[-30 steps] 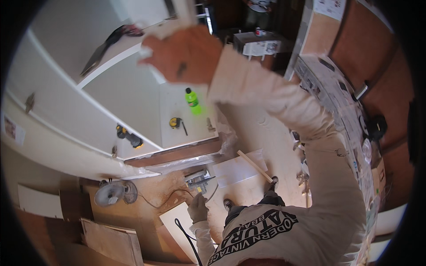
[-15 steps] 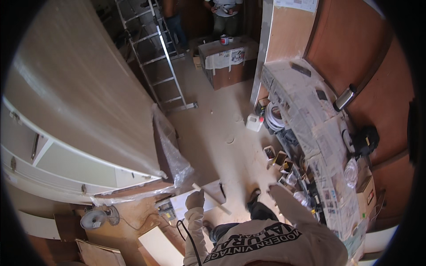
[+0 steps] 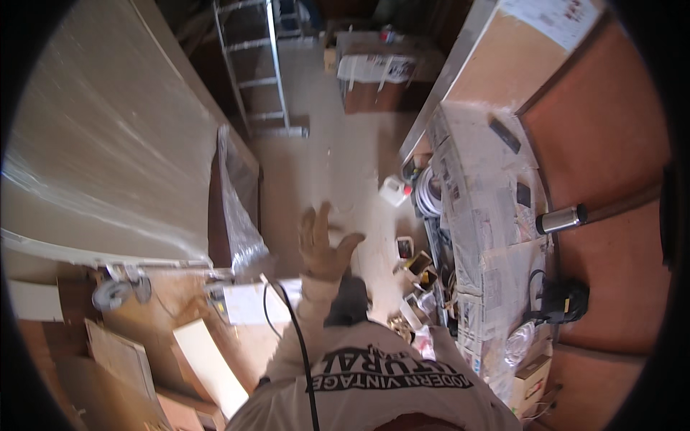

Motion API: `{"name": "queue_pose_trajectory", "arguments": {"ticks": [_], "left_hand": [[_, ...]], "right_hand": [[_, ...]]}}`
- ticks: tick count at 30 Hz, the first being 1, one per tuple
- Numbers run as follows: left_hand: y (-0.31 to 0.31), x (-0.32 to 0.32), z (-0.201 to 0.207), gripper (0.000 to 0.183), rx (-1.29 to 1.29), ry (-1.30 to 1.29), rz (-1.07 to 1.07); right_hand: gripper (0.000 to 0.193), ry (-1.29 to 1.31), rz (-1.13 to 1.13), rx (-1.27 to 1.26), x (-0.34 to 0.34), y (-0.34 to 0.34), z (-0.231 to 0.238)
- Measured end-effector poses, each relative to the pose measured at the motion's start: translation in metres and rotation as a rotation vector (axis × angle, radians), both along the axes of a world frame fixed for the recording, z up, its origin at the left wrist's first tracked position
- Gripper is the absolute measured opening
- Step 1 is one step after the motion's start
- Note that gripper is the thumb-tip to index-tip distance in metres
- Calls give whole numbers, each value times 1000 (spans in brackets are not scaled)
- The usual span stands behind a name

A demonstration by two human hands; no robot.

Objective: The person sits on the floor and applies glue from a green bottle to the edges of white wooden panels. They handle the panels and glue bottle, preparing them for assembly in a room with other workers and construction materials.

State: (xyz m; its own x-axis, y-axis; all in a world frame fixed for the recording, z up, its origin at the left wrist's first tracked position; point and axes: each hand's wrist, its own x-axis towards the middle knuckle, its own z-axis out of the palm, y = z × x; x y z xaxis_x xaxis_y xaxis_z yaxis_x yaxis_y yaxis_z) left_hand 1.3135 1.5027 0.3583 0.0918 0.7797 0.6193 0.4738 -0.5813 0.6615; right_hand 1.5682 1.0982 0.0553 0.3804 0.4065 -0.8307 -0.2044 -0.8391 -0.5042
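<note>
My left hand (image 3: 325, 248) reaches out ahead of my body over the floor, its fingers spread and thumb pointing right. Nothing shows in its grasp. Behind its light sleeve lies a white board (image 3: 251, 303), low on the floor. The end of a narrow pale strip (image 3: 264, 279) shows at the board's edge; the rest is hidden behind my forearm and a black cable (image 3: 298, 337). Of my right arm no hand shows.
Newspaper covers the long counter (image 3: 496, 287) on the right, with a steel flask (image 3: 560, 219) and a black bag (image 3: 564, 300). Open boxes (image 3: 417, 269) and a white jug (image 3: 394, 192) line its foot. A ladder (image 3: 277, 79) stands ahead; panels (image 3: 208, 366) lie at lower left.
My left hand has moved forward from above the white board, and its fingers have spread. My right hand has left the view. The whole view has shifted, and my body has turned.
</note>
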Motion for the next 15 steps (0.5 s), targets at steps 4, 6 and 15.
{"name": "queue_pose_trajectory", "arguments": {"ticks": [4,6,15], "left_hand": [[94,23,48,107,515,155,95],[136,23,50,111,579,246,96],[310,65,43,102,394,363,-278]], "right_hand": [[27,-132,114,230,28,206,27],[26,-171,96,331,32,312,60],[41,322,400,1382,-15,660,314]]}}
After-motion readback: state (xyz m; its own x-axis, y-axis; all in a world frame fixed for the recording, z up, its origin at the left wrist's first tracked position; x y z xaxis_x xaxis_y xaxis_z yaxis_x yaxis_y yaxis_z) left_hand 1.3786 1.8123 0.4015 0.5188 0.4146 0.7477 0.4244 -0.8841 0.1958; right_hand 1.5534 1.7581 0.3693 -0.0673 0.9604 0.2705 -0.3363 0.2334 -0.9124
